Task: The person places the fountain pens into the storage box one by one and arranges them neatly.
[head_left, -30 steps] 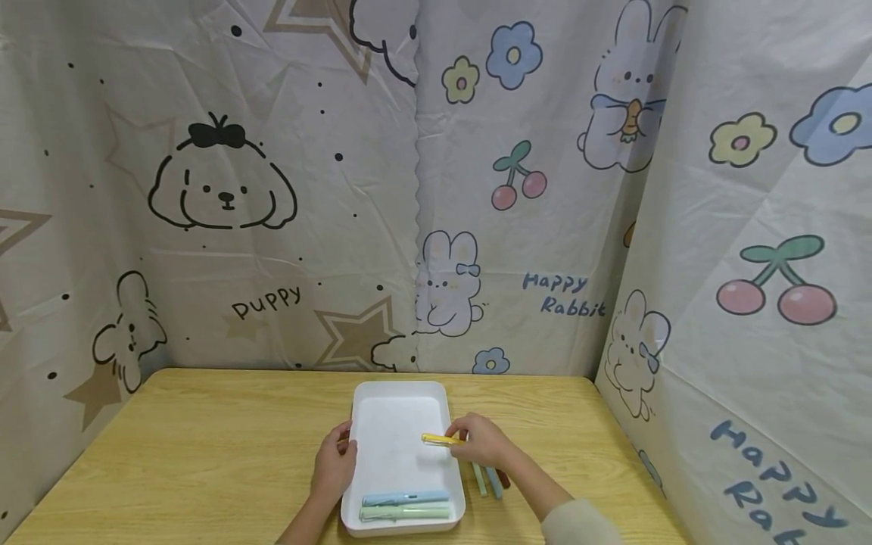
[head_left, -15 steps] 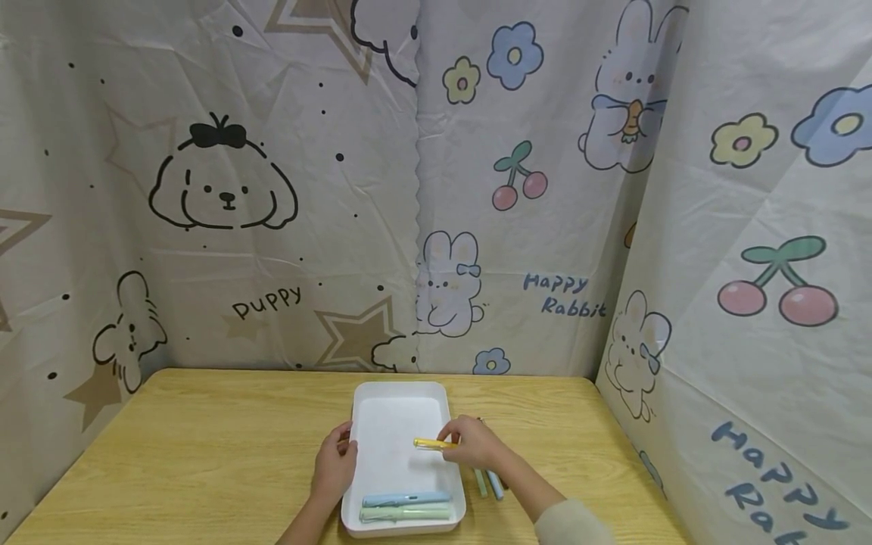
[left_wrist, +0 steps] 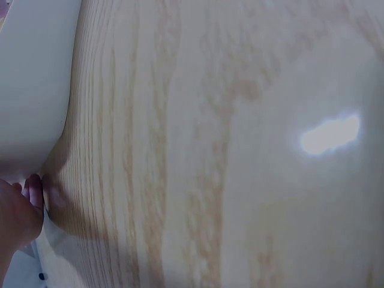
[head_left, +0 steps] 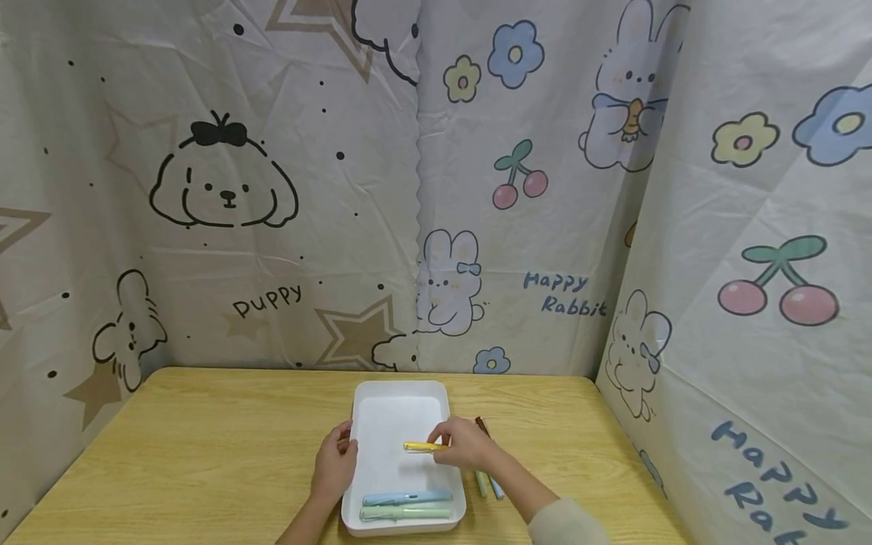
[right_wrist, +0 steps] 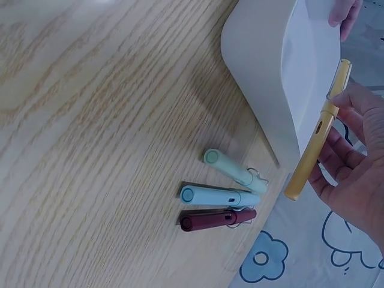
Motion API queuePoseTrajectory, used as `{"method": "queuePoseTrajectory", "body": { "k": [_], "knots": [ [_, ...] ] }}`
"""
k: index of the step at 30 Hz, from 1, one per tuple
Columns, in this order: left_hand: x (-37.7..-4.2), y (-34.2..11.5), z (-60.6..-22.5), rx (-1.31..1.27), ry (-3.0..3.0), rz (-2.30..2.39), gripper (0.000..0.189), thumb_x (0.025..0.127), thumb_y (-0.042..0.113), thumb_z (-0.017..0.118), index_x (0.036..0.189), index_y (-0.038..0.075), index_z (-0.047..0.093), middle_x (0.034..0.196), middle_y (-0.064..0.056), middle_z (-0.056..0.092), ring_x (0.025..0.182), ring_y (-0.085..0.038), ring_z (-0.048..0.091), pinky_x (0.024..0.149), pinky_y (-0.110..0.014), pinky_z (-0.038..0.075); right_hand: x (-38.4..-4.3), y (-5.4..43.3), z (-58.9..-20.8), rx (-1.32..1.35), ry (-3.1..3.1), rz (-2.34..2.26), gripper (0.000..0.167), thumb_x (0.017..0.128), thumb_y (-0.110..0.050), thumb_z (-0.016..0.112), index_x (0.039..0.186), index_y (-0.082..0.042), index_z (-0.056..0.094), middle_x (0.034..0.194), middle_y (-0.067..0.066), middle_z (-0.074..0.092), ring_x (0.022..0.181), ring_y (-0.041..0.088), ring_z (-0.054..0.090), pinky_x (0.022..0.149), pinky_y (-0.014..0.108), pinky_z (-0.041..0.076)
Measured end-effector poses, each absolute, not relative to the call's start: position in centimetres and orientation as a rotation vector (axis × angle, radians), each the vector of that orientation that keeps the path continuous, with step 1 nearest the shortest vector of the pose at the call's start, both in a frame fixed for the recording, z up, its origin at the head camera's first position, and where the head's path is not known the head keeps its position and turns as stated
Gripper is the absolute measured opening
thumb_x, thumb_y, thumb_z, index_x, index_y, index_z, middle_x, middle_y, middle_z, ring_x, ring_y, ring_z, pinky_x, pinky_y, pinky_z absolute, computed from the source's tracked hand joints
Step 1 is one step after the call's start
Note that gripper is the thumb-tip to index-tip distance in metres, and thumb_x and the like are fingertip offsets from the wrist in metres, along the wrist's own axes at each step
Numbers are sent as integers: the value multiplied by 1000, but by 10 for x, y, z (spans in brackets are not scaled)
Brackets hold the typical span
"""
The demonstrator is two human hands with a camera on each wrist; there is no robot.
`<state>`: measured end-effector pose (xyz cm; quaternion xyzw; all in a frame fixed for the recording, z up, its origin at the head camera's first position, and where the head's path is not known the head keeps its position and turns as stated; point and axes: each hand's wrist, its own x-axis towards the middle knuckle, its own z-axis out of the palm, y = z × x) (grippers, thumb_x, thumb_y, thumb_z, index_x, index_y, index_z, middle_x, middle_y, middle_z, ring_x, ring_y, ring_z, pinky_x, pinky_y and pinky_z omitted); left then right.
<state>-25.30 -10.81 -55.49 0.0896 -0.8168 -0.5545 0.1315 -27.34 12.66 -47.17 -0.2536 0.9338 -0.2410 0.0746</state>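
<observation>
My right hand (head_left: 466, 444) pinches a yellow capped pen (head_left: 418, 447) between thumb and fingers, over the middle of a white rectangular tray (head_left: 391, 409). In the right wrist view the pen's clip and the small slot in its barrel show. At the tray's left wall, my left hand (head_left: 334, 463) holds the side, thumb toward the rim; its other fingers are partly hidden. Inside the tray, along its near end, a light blue pen (head_left: 406, 499) and a pale green pen (head_left: 405, 514) lie side by side.
On the wooden table (head_left: 225, 454), right of the tray, lie a pale green pen (right_wrist: 231, 167), a light blue pen (right_wrist: 216, 196) and a dark red pen (right_wrist: 210, 219), partly behind my right forearm in the head view. Printed curtains (head_left: 306, 227) stand behind and on both sides.
My right hand has carried the yellow pen leftward and slightly nearer, further over the tray. More of the dark red pen shows behind it. The left hand and tray stay put.
</observation>
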Motion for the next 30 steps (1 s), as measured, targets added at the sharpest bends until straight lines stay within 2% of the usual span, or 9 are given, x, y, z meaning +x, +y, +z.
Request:
{"method": "queuePoseTrajectory", "body": {
  "k": [18, 30],
  "knots": [
    [-253, -108, -552, 257, -2381, -1627, 40, 92, 3, 49, 131, -4, 47, 120, -24, 55, 105, -34, 58, 86, -42, 53, -270, 111, -471, -771, 2748, -721, 23, 74, -17, 68, 96, -14, 72, 78, -6, 54, 66, 6, 44, 56, 18, 39],
    [-253, -108, -551, 296, -2415, -1622, 41, 93, 4, 48, 133, -2, 45, 122, -24, 54, 107, -35, 57, 90, -44, 51, -271, 101, -476, -829, 2735, -724, 22, 72, -16, 69, 94, -13, 73, 73, -9, 54, 63, 2, 44, 54, 16, 38]
  ]
}}
